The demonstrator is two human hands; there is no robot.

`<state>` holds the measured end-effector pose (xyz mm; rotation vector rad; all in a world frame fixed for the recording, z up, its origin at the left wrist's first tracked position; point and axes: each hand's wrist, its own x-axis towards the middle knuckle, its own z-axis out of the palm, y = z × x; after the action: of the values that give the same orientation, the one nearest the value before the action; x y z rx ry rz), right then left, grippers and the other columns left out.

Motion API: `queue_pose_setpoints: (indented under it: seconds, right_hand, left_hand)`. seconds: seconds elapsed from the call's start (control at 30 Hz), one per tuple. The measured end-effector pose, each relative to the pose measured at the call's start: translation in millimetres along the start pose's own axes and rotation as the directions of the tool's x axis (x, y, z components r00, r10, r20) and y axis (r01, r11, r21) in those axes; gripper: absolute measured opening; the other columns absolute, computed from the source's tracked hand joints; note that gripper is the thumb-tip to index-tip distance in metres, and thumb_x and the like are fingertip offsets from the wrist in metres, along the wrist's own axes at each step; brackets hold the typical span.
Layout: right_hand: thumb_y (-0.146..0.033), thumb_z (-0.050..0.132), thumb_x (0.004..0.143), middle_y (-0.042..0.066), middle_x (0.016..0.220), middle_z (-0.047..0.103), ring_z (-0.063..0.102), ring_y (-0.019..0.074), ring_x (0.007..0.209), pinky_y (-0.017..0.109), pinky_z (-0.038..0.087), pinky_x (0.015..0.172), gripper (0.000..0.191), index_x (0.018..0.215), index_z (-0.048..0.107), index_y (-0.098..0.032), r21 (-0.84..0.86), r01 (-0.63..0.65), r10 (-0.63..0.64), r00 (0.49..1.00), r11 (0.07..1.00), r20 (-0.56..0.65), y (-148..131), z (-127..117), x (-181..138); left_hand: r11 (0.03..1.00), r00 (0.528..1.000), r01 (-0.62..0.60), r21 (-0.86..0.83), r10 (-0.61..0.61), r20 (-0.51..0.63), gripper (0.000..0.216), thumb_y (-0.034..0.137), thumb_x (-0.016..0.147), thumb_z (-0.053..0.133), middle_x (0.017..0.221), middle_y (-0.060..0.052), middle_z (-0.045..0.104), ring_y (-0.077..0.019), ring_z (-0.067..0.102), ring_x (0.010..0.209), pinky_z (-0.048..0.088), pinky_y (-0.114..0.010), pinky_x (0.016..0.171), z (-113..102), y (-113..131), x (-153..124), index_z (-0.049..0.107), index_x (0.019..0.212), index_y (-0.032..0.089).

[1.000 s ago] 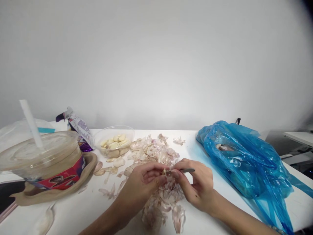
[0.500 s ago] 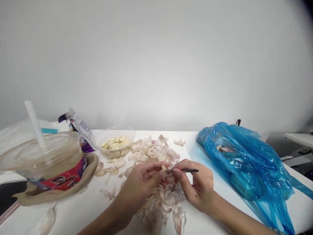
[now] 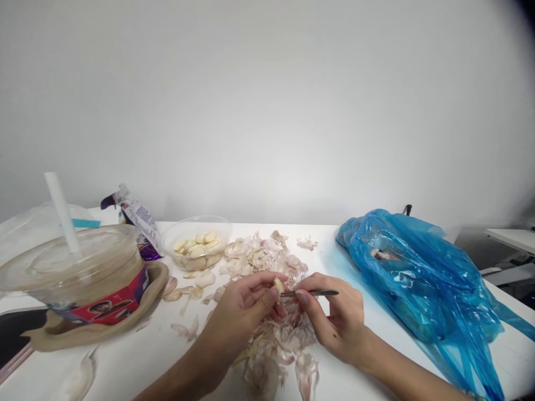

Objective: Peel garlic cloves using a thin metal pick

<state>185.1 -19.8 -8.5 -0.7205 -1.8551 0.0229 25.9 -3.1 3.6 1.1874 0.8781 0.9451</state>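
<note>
My left hand [image 3: 246, 306] is closed, pinching a pale yellow garlic clove [image 3: 278, 285] between thumb and fingers. My right hand [image 3: 334, 317] grips a slim dark metal tool [image 3: 320, 292], whose exact kind I cannot make out. The tool lies nearly level, and its left end meets the clove. Beneath both hands spreads a heap of papery garlic skins [image 3: 267, 256]. Behind my left hand stands a clear plastic bowl [image 3: 166, 239] with several peeled cloves [image 3: 200, 245] inside.
At the left, a lidded drink cup [image 3: 104, 295] with a white straw sits in a cardboard holder [image 3: 159, 278], near a dark phone-like device [image 3: 16, 334]. A purple-and-white wrapper [image 3: 140, 223] stands behind. On the right lies a blue plastic bag [image 3: 418, 278]. A wall rises behind the table.
The clove has turned slightly in my left fingers and shows more of its pale surface. The tool has dipped a little; both hands otherwise stay almost in place.
</note>
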Motion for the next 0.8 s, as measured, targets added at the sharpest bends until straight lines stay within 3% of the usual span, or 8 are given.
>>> queue_pose_setpoints:
  seconds: [0.4,0.8]
  right_hand:
    - [-0.008,0.050,0.079,0.001,0.065,0.059,0.054,0.0106,0.054,0.023,0.041,0.051,0.012,0.087,0.054,-0.017,0.009,-0.009,0.009,1.000,1.000,0.000,1.2,0.7,-1.1]
    - [-0.010,0.050,0.081,0.001,0.065,0.060,0.056,0.0100,0.055,0.021,0.043,0.052,0.008,0.083,0.055,-0.016,0.054,-0.102,0.101,0.995,0.993,0.007,-1.4,0.0,-2.4]
  left_hand:
    - [1.000,1.000,0.005,0.006,-0.005,-0.014,0.031,0.031,0.074,0.061,0.054,0.001,0.061,-0.0151,0.053,0.059,0.041,-0.025,0.061,1.2,3.0,-0.4,0.063,0.099,0.014]
    - [0.999,0.999,0.035,0.009,-0.035,0.016,0.030,0.032,0.074,0.060,0.056,0.000,0.061,-0.0151,0.053,0.062,0.042,-0.027,0.064,2.5,5.1,-3.3,0.064,0.098,0.014]
